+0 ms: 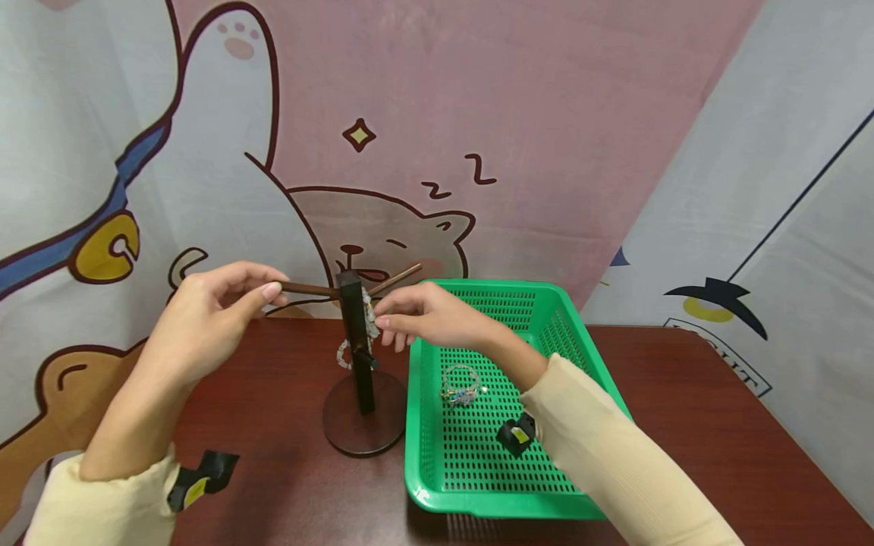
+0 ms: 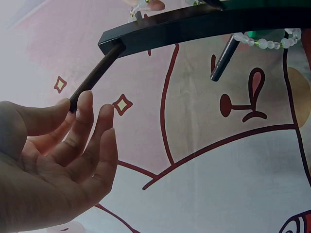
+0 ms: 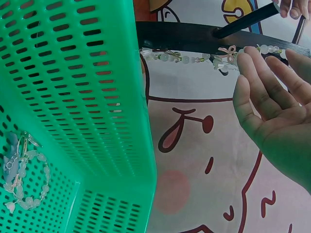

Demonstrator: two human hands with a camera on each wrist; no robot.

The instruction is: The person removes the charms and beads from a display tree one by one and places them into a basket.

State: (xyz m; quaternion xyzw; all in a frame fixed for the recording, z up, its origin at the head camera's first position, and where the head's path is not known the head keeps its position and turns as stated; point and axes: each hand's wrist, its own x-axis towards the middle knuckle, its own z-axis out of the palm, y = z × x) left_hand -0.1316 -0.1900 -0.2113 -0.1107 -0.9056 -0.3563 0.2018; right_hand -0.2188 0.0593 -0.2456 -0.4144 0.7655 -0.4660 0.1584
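Dark wooden stand (image 1: 358,356) upright on a round base on the red-brown table (image 1: 683,425), post's long axis vertical, base just beside the left wall of the green basket (image 1: 492,485). Left peg (image 1: 307,289) running level out of the post top toward the left; another peg (image 1: 399,277) slanting up and away to the right; a short lower peg (image 1: 366,355) jutting toward the camera. Left hand (image 1: 205,318) at the outer tip of the left peg, thumb and forefinger pinching the end, other fingers (image 2: 95,141) loosely extended beside it in the left wrist view. Right hand (image 1: 437,315) just right of the post top, over the basket's near-left corner, fingers (image 3: 265,82) nearly straight and close together, tips at the bead bracelet (image 1: 369,322); whether pinching or only touching, cannot tell. Bracelet draped down along the post from near the top to the lower peg, long axis following the post. Second bracelet (image 1: 460,385) lying flat on the basket floor, well apart from the stand. Open table to the left of the base and in front of it; right of the stand closed off by the basket wall; cartoon-printed cloth backdrop (image 1: 478,114) close behind.
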